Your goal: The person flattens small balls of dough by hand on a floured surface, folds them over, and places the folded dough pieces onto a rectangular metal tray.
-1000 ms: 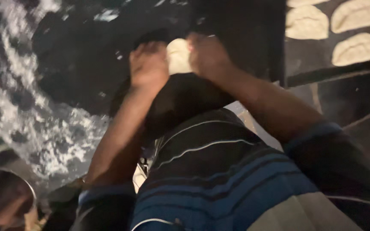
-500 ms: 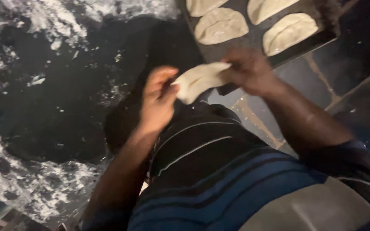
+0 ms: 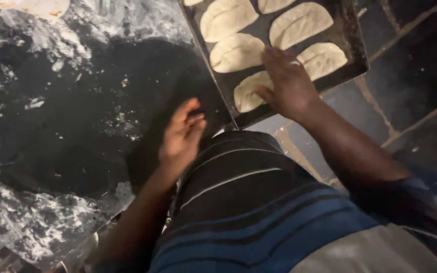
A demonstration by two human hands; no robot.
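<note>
Pale dough piece (image 3: 249, 91) lies on tray (image 3: 352, 55) under flat right hand (image 3: 289, 83); left hand (image 3: 180, 136) open, apart.

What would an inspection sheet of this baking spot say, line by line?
Surface: dark worktop, floury at the edges.
Job's things: dark tray of flat oval dough pieces; nearest piece under the right hand.
Clutter: pale dough at the top left corner.
Hands: right hand flat on the nearest piece; left hand open, empty, over the worktop.
Cables: nothing seen.
Surroundings: dark tiled floor; striped shirt.
</note>
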